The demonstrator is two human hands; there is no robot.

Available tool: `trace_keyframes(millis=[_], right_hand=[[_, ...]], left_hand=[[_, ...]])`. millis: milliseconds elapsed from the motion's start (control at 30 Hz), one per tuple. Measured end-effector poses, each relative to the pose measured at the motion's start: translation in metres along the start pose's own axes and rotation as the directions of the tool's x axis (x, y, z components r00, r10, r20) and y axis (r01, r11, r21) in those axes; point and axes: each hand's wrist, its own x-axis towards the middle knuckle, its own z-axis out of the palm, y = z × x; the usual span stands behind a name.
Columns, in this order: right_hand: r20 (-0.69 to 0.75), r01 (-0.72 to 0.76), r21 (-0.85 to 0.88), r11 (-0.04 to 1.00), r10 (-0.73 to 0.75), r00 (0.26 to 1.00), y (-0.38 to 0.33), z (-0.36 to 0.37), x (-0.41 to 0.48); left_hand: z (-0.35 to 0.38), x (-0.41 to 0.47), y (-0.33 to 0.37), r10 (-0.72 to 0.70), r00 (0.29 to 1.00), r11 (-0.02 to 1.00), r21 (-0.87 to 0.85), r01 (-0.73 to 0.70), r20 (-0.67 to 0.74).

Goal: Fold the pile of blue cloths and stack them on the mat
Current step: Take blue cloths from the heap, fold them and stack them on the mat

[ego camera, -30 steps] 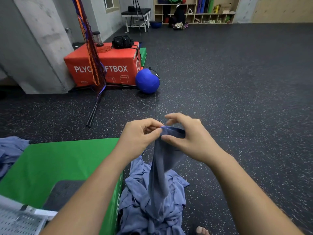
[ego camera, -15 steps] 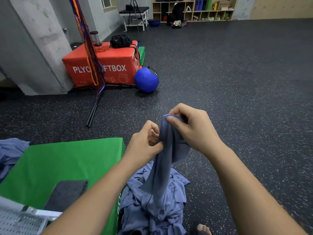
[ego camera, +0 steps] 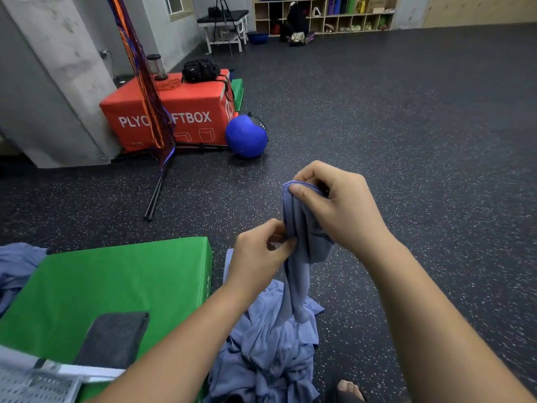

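Off to the left of the left hand (ego camera: 258,254) lies the green mat (ego camera: 96,289), bare but for a dark grey pad (ego camera: 112,338) (another blue heap (ego camera: 14,266) spills past its far edge). That hand pinches one side of a blue cloth (ego camera: 299,257) just below the right hand (ego camera: 337,205), whose thumb and fingers clamp the cloth's top hem. Under both hands the cloth trails into the pile of blue cloths (ego camera: 267,350) on the speckled floor (ego camera: 406,126), beside the mat; beyond the hands sit a blue ball (ego camera: 246,135) and an orange box (ego camera: 171,112).
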Motion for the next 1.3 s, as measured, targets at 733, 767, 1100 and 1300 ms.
trace_keyframes(millis=[733,767,1100,1300], right_hand=[[-0.183,-0.102,-0.003,0.995,0.099,0.978,0.017,-0.017,0.006],[-0.192,-0.110,-0.002,0.994,0.107,0.976,0.019,-0.018,0.006],[-0.282,-0.226,0.016,0.974,0.221,0.934,0.057,-0.035,0.009],[-0.316,-0.281,0.013,0.960,0.270,0.910,0.076,-0.035,0.008]], left_hand=[[-0.016,-0.033,-0.149,-0.440,0.854,0.782,0.587,0.212,0.279],[-0.018,-0.035,-0.154,-0.449,0.852,0.768,0.603,0.213,0.271],[-0.056,-0.040,-0.199,-0.578,0.788,0.663,0.686,0.300,0.213],[-0.074,-0.046,-0.221,-0.675,0.715,0.584,0.724,0.368,0.182]])
